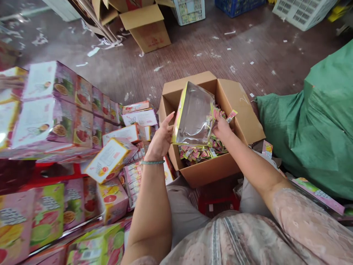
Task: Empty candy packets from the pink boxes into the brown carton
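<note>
Over the open carton, my right hand (221, 127) grips the right edge of a yellow-green box with a large clear plastic window (194, 114). The box is tilted and looks see-through, with nothing visible inside it. My left hand (160, 139) is at the box's left side, thumb and fingers stretched out; whether its fingertips touch the box I cannot tell. Below, the cardboard carton (212, 172) holds a heap of small colourful sachets (197, 154). One sachet (231, 115) sticks up beside my right hand.
Stacked fruit-printed boxes (64, 88) stand at left, with loose boxes (110, 158) beside the carton. A large green sack (309, 121) bulges at right. An empty-looking cardboard box (150, 35) and plastic crates (305, 13) sit at the back. Paper scraps litter the floor (201, 51).
</note>
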The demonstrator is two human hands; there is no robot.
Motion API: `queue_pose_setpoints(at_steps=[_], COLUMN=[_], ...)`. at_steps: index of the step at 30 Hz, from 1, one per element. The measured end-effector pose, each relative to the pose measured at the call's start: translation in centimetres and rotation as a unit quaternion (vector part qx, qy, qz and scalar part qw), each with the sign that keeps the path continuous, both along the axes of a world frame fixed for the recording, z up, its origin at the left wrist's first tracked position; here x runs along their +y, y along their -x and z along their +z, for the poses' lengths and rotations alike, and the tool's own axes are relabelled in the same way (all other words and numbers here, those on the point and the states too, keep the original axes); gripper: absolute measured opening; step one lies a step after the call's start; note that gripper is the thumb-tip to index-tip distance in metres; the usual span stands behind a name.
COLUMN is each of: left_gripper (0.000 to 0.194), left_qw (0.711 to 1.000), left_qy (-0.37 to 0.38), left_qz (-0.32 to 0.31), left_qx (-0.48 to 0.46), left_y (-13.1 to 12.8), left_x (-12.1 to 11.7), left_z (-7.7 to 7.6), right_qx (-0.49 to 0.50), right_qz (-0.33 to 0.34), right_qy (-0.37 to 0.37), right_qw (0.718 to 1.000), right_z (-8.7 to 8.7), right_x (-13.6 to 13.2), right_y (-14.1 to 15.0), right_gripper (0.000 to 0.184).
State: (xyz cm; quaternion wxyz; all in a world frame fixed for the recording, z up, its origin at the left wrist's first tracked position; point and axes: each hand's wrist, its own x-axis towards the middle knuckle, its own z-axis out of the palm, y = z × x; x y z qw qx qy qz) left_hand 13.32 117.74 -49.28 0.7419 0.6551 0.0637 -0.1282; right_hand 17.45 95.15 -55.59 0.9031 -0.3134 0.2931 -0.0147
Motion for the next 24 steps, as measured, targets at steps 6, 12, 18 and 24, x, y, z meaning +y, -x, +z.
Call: queue_pose_setpoints(at_steps=[6, 12, 18, 24], left_gripper=[0.086, 0.041, 0.035, 0.025], left_qw=[0.996, 0.933, 0.887, 0.907], left_qy=[-0.029, 0.055, 0.160, 0.164], left_qz=[0.079, 0.354, 0.432, 0.388], left_qx=[0.001, -0.020, -0.039, 0.004], left_y=[0.4, -0.1, 0.7, 0.8], left_x=[-0.3, 3.6, 4.8, 4.7], left_z=[-0.7, 0.0, 1.1, 0.2], right_qx=[-0.100, -0.080, -0.039, -0.020], right_qz=[0.075, 0.415, 0.577, 0.527], right_qy=[0.247, 0.709, 0.758, 0.770], right_qw=[0.961, 0.565, 0.300, 0.359], right_z=[-1.0, -2.9, -7.7, -9.3], right_x=[-1.1, -0.8, 1.8, 3.3], right_y=[0.5, 7.0, 6.3, -3.3], right_gripper=[0.034, 0.097, 0.098, 0.095])
